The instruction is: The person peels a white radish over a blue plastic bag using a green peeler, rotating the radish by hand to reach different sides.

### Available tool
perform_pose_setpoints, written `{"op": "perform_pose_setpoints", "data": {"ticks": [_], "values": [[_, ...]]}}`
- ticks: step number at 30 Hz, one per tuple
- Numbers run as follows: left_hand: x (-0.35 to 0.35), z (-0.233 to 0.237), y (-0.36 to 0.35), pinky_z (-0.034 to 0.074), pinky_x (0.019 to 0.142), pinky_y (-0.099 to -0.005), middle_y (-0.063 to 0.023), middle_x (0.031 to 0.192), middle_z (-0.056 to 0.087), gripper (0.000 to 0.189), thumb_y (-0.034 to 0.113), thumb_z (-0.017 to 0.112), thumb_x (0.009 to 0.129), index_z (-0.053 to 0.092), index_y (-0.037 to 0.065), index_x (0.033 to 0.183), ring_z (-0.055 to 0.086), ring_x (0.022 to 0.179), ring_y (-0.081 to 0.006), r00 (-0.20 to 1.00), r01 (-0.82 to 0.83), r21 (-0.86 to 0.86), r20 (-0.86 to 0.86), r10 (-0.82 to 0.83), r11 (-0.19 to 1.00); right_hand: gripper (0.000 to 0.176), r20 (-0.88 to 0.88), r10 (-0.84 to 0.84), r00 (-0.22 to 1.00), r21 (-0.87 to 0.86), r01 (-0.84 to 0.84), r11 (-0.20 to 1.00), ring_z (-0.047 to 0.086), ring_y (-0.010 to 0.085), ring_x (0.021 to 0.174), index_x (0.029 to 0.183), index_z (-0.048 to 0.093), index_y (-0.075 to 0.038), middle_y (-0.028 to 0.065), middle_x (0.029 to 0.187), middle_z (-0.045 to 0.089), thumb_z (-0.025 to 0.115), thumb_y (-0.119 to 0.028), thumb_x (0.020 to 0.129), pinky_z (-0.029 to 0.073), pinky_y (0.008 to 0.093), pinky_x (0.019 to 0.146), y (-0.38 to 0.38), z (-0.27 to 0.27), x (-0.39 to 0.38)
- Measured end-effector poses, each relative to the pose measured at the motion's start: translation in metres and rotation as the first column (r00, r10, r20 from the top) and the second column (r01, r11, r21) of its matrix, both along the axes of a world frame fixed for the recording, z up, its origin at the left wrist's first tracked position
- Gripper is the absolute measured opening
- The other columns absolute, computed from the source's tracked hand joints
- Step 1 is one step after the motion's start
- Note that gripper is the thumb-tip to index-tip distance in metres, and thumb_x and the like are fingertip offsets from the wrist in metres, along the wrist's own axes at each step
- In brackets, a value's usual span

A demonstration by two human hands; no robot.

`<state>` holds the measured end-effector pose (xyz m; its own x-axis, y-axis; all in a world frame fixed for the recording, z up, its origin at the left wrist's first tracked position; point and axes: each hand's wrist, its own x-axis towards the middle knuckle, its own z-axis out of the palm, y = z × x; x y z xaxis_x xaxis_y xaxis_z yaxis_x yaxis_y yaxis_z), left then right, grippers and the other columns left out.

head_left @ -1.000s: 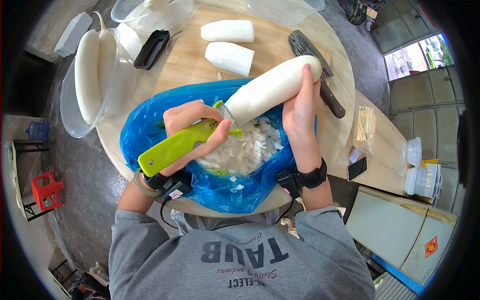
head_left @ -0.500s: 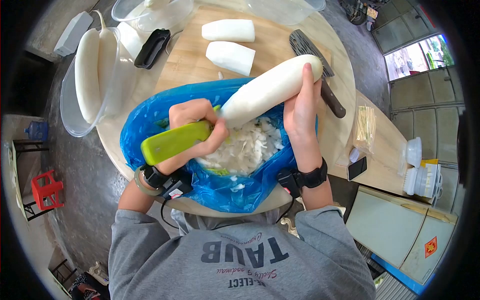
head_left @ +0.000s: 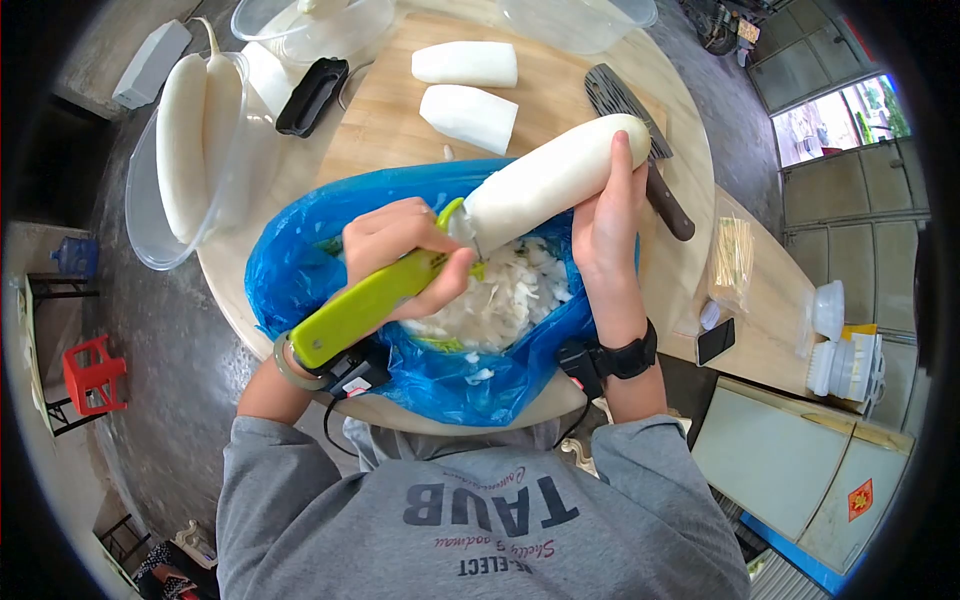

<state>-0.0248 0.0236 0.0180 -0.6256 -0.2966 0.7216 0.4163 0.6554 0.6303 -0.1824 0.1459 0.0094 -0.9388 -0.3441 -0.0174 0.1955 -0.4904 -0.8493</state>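
Observation:
My left hand is closed around the handle of a green peeler, its blade end against the lower end of a long white radish. My right hand grips the radish near its upper right end, one finger lying along it. The radish is tilted above a basin-shaped container lined with a blue plastic bag, whose walls are mostly hidden. White peelings heap inside the bag. Beyond it, a peeled radish piece and another peeled piece lie on a wooden cutting board.
A knife with a patterned blade rests at the board's right. Whole radishes stand in a clear tub on the left. Near the tub is a black tray. Skewers and a phone lie on the right-hand table.
The peeler has shifted slightly right and turned, so its blade head now shows at the radish's lower end. My right hand keeps its hold on the radish.

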Motion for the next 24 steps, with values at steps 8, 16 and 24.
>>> {"op": "perform_pose_setpoints", "data": {"ticks": [8,16,24], "values": [[0.006,0.000,-0.003,0.035,0.041,-0.0271,-0.0064,0.048,0.045,0.023,0.003,0.067,0.062,0.046,0.006,0.054,0.045,0.042,-0.0193,0.993,-0.030,-0.008,0.116,0.030,1.000,0.043,0.000,-0.002,1.000,0.010,0.002,1.000,0.049,0.0146,0.104,0.122,0.033,-0.006,0.0071,0.113,0.047,0.053,-0.028,0.091,0.042,0.0306,0.088,0.000,0.003,0.001],[0.008,0.003,-0.004,0.035,0.042,-0.0271,-0.0072,0.050,0.046,0.018,0.001,0.065,0.061,0.047,0.005,0.056,0.047,0.042,-0.0201,0.992,-0.057,0.022,0.117,0.054,0.998,0.042,0.011,0.006,1.000,0.005,-0.007,1.000,0.049,0.0148,0.104,0.121,0.033,-0.006,0.0077,0.113,0.047,0.054,-0.026,0.091,0.042,0.0307,0.088,0.001,0.004,0.002],[0.010,0.000,-0.006,0.035,0.042,-0.0269,-0.0069,0.051,0.047,0.018,0.000,0.065,0.059,0.048,0.005,0.059,0.046,0.043,-0.0197,0.981,0.020,-0.036,0.196,-0.013,0.999,0.044,0.009,0.006,1.000,0.004,-0.007,1.000,0.048,0.0152,0.105,0.123,0.032,-0.006,0.0081,0.114,0.047,0.054,-0.026,0.090,0.042,0.0308,0.089,0.001,0.003,0.001]]}}
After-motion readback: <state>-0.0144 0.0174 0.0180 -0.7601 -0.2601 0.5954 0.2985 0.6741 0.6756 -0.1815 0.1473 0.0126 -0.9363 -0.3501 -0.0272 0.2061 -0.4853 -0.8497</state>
